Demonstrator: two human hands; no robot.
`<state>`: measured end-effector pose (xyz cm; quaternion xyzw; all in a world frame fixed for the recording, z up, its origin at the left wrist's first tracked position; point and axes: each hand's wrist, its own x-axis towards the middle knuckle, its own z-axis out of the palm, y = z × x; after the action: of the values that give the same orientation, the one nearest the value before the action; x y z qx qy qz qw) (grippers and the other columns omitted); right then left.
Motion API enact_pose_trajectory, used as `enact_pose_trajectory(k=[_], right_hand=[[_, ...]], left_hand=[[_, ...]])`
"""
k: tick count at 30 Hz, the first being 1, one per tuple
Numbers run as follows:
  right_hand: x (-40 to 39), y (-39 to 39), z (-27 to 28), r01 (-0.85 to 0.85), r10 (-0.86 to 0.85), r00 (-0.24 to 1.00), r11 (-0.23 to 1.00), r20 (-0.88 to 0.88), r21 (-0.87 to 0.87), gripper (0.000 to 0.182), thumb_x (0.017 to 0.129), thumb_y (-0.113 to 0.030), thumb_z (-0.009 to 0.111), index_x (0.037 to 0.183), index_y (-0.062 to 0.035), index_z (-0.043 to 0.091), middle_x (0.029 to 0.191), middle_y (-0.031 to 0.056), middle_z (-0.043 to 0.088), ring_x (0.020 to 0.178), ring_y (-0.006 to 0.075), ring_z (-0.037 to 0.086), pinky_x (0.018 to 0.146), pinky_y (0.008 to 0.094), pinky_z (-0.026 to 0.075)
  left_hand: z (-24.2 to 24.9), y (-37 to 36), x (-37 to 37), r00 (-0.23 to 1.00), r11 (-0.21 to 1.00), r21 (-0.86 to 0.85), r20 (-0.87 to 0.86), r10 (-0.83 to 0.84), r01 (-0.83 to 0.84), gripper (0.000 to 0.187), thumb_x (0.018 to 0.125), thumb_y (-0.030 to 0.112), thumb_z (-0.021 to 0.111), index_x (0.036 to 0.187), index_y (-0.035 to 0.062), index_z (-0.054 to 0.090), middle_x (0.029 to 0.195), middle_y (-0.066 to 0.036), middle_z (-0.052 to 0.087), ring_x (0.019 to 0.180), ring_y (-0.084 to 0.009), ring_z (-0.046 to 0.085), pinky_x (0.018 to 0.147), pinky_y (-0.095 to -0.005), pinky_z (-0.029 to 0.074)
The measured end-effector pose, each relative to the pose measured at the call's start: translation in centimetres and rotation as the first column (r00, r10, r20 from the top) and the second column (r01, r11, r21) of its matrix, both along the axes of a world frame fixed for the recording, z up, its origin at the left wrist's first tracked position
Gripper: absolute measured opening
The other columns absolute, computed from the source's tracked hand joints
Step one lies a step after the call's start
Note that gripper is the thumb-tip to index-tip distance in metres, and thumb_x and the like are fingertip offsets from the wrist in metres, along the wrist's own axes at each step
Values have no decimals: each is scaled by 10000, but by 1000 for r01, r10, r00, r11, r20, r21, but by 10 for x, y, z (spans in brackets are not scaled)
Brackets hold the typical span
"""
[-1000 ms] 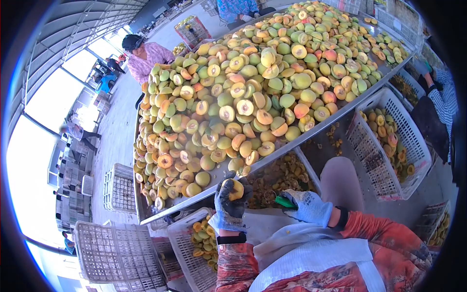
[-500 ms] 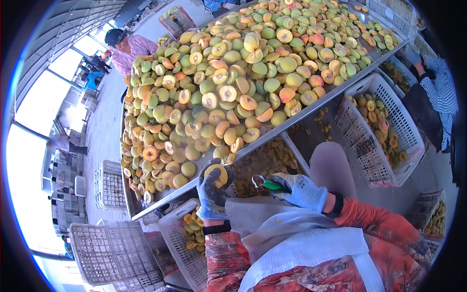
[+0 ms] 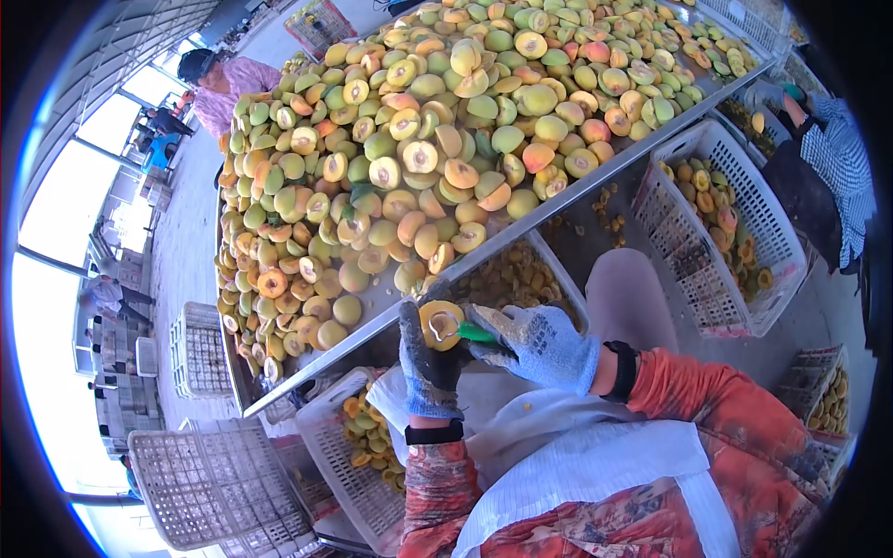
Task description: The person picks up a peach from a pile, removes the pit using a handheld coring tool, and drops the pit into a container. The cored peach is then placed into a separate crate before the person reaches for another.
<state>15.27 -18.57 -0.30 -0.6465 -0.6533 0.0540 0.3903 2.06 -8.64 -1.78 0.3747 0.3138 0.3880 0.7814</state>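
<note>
My left hand (image 3: 430, 374), in a grey-and-blue work glove, grips a yellow peach half (image 3: 433, 314) with its cut face toward me. In my right hand (image 3: 547, 349), gloved in blue, is a pitting spoon (image 3: 477, 332) with a green handle and a metal loop at its tip. That loop rests against the middle of the cut face. Both hands are in front of the near edge of a metal table (image 3: 335, 356), which bears a large heap of halved peaches (image 3: 391, 172). Just beyond my hands, a tray (image 3: 565, 276) holds small brownish pieces.
A white crate (image 3: 753, 200) of peach halves stands at the right, another crate (image 3: 321, 432) at lower left. Stacked crates (image 3: 209, 484) stand farther left. One person (image 3: 228, 84) is across the table; another person's checkered sleeve (image 3: 837, 177) shows at right.
My right hand has moved left, bringing the spoon's loop from beside the peach half onto its cut face. My left hand has turned the cut face up toward me.
</note>
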Motion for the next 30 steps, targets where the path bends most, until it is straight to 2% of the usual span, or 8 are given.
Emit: enact_pose_trajectory(k=[6,10,14,18,23,25,27,30], right_hand=[[-3,0,-9,11,8,984,994,177,-106,513,762,-345,608,1179,-71,491,702,109,570,552,251,578,484,357,443],[-6,-5,-11,-13,53,971,985,231,-170,556,764,-347,600,1214,-54,453,680,114,563,533,255,573,467,363,440],[-19,-20,-4,-148,134,989,937,-67,-318,523,788,-348,587,1175,-28,440,687,184,572,568,308,584,479,399,442],[-19,-23,-11,-277,142,903,914,-406,-297,438,814,-344,568,1081,-17,453,722,230,577,646,375,585,520,430,451],[-8,-19,-10,-233,202,962,959,-185,-164,412,819,-340,580,1055,-28,452,666,175,582,560,336,586,462,389,446],[-3,-20,6,-727,-118,271,625,-955,-283,414,833,-391,565,1046,-52,458,579,79,534,451,201,545,377,306,404],[9,-14,-1,-781,-130,196,579,-972,-235,417,836,-409,557,1043,-62,459,562,41,498,435,146,508,355,268,374],[16,-1,-26,-797,-162,266,518,-950,-311,419,822,-402,574,1052,-69,464,573,60,528,446,176,535,379,296,402]], left_hand=[[8,0,2,988,973,-228,146,53,-19,473,907,399,410,1160,3,466,996,-110,578,855,-209,594,713,-313,516],[17,-10,5,984,986,-2,-61,165,-165,355,903,267,452,1071,-35,531,947,-106,608,789,-181,606,692,-282,509],[33,-29,5,891,925,340,-346,293,-171,260,863,171,530,968,-58,597,914,-106,629,781,-144,592,689,-254,487],[35,-27,6,888,926,358,-379,261,-119,246,846,151,549,953,-62,611,880,-106,644,750,-124,583,678,-236,470],[41,-23,13,925,959,277,-347,157,-59,211,842,112,544,953,-51,621,866,-94,645,737,-114,576,658,-226,462],[39,-26,11,942,974,200,-293,163,-106,203,842,97,539,959,-47,622,863,-90,644,736,-115,577,656,-224,461],[24,-21,6,791,864,500,-552,264,61,193,841,74,529,967,-43,617,870,-94,641,743,-127,586,661,-228,470],[5,-10,11,895,949,301,-394,211,-92,189,836,63,533,974,-39,613,889,-97,637,750,-133,592,665,-234,476]])
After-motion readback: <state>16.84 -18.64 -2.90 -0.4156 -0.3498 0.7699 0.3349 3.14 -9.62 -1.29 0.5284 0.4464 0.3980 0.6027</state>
